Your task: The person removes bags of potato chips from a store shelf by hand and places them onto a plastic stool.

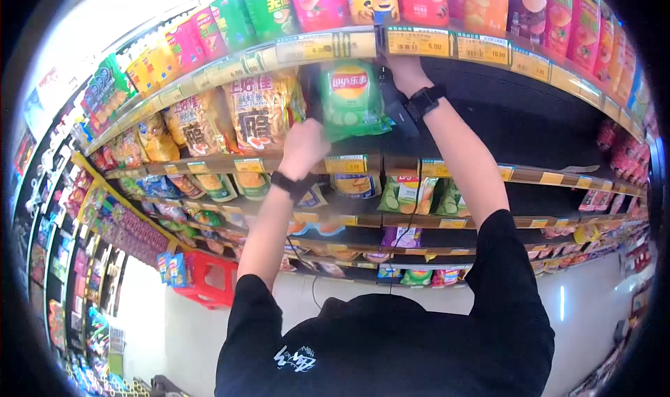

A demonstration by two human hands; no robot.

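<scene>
A green Lay's chip bag (351, 102) stands upright at the front of the upper shelf, between my two hands. My left hand (306, 147) is at its lower left edge. The fingers look curled closed, but blur hides what is in them. My right hand (405, 76) reaches up to the right of the bag, under the price-tag rail (417, 42). Its fingertips are hidden behind that rail, so I cannot tell how they are held. Yellow-brown snack bags (259, 111) stand to the left of my left hand.
Chip canisters (272, 8) line the shelf above. Dark shelf space (509, 125) lies right of my right hand. Lower shelves hold cucumber-print chip bags (408, 193) and other snacks. Dark cables (412, 219) hang in front. A red plastic stool (209, 278) stands on the floor at lower left.
</scene>
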